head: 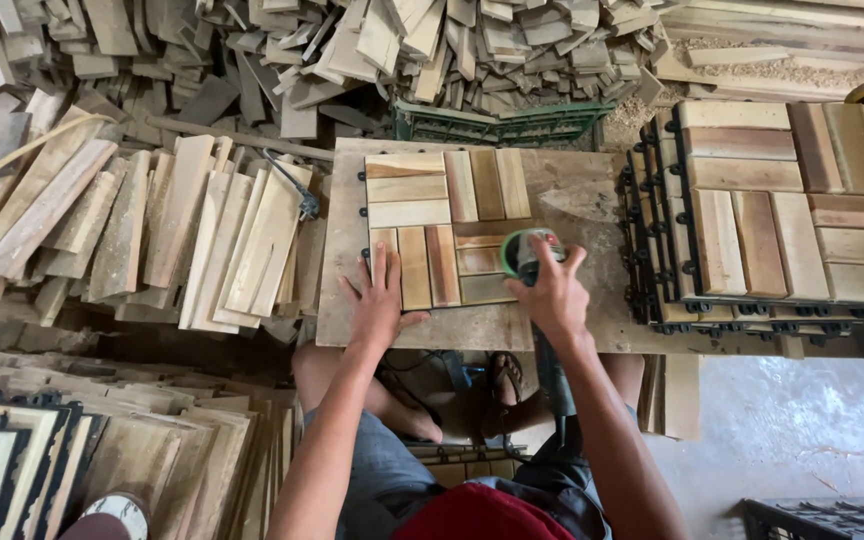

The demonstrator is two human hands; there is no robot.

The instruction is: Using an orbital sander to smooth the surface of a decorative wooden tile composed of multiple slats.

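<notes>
Wood tile (444, 228) (slatted) on board (572, 195), timber heaps (302, 50) around

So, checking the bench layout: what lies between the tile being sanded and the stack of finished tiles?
In the head view, only bare workboard separates the tile from the stack.
</notes>
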